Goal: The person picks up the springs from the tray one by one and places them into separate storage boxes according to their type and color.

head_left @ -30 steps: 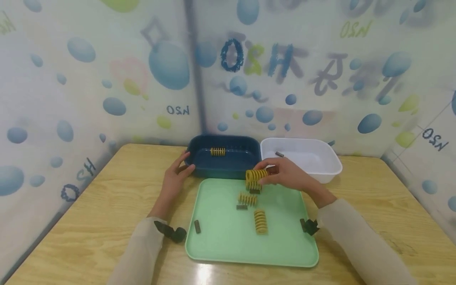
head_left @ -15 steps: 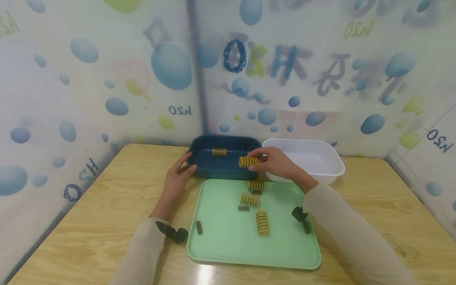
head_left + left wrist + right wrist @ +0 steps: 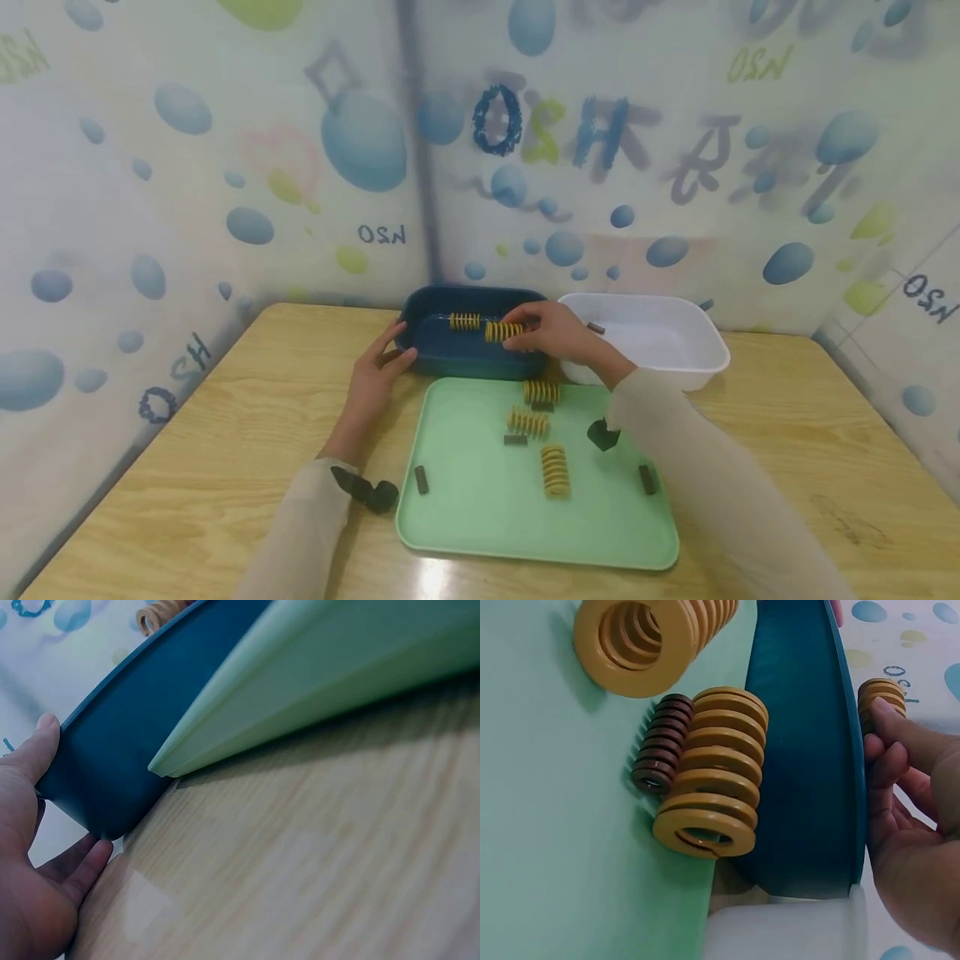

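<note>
Yellow coil spring [image 3: 501, 332], one, pinched between thumb and fingertips of the right hand [image 3: 558, 335]; that grip is narrow, holding the spring roughly level over the right part of the dark blue basin [image 3: 472, 365]. Contact with the basin floor: cannot tell.

Left hand [image 3: 372, 375], grip wide, thumb and fingers spread and touching the basin's left end.

Second yellow spring [image 3: 465, 322], lying in the same basin, just left of the held one.

White basin [image 3: 660, 340], at right, beside the blue; contains a small brown spring [image 3: 596, 328] toward its left end.

Pale green tray [image 3: 465, 517], on the near side of the basins, bearing: far yellow spring [image 3: 542, 392] with a dark brown spring [image 3: 543, 407] at its near side; middle yellow spring [image 3: 528, 422] with a short brown spring [image 3: 515, 440] just nearer; near yellow spring [image 3: 555, 472], lengthwise near to far; left brown spring [image 3: 422, 479] and right brown spring [image 3: 647, 480], each near its own edge.

Worktop [image 3: 210, 467], wood-grained, under all.
</note>
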`<state>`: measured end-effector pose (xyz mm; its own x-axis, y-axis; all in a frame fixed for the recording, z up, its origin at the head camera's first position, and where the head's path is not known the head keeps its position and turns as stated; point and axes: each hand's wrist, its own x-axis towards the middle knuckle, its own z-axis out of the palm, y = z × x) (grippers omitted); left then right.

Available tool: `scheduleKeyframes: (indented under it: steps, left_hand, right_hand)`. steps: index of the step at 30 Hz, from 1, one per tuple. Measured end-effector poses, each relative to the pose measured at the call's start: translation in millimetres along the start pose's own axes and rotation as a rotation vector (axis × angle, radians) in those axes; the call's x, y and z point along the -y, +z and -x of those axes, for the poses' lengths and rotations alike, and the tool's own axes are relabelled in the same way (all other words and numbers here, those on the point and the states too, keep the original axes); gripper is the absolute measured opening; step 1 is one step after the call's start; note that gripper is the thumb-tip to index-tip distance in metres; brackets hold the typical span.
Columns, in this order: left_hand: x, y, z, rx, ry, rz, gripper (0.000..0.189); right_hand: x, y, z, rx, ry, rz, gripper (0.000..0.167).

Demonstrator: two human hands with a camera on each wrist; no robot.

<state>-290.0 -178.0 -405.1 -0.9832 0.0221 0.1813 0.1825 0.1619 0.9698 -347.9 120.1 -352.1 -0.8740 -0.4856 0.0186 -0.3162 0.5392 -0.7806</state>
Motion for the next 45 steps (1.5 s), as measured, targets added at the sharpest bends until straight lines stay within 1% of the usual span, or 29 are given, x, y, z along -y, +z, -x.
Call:
scheduleKeyframes:
  steps: [5,12,19,27,31,35,38,41,45]
  left_hand:
    - [-0.6,0.3,0.3,0.009,0.014,-0.009,0.054]
    - [-0.8,-0.6,0.8,0.014,0.012,-0.010,0.054]
    - [-0.2,-1.4,2.0,0.012,0.006,-0.014,0.053]
    - [-0.1,-0.3,1.5,0.011,0.025,-0.015,0.054]
    - [-1.2,-1.2,2.5,0.013,0.020,-0.025,0.054]
    - [-1.4,-2.4,3.2,0.014,0.016,-0.020,0.053]
    - [-1.7,-2.5,3.6,0.015,0.016,-0.009,0.053]
    - [-2.2,-2.8,4.0,0.016,0.015,-0.003,0.053]
    - [-1.6,-3.7,4.2,0.020,0.012,-0.001,0.053]
  right_hand:
    - [1,1,-5.0,-0.010,0.021,0.023,0.044]
    - [1,6,-8.7,-0.034,0.030,0.027,0.040]
    - [4,8,-13.4,-0.011,0.034,0.051,0.041]
    - [7,9,-19.2,0.026,0.035,0.054,0.041]
    - [6,13,-24.1,0.037,0.050,0.085,0.041]
    - [8,16,-27.3,0.041,0.094,0.124,0.039]
    - [9,18,-28.6,0.044,0.144,0.142,0.038]
    - [11,19,-30.0,0.042,0.191,0.118,0.038]
    - [13,22,-31.8,0.047,0.230,0.050,0.039]
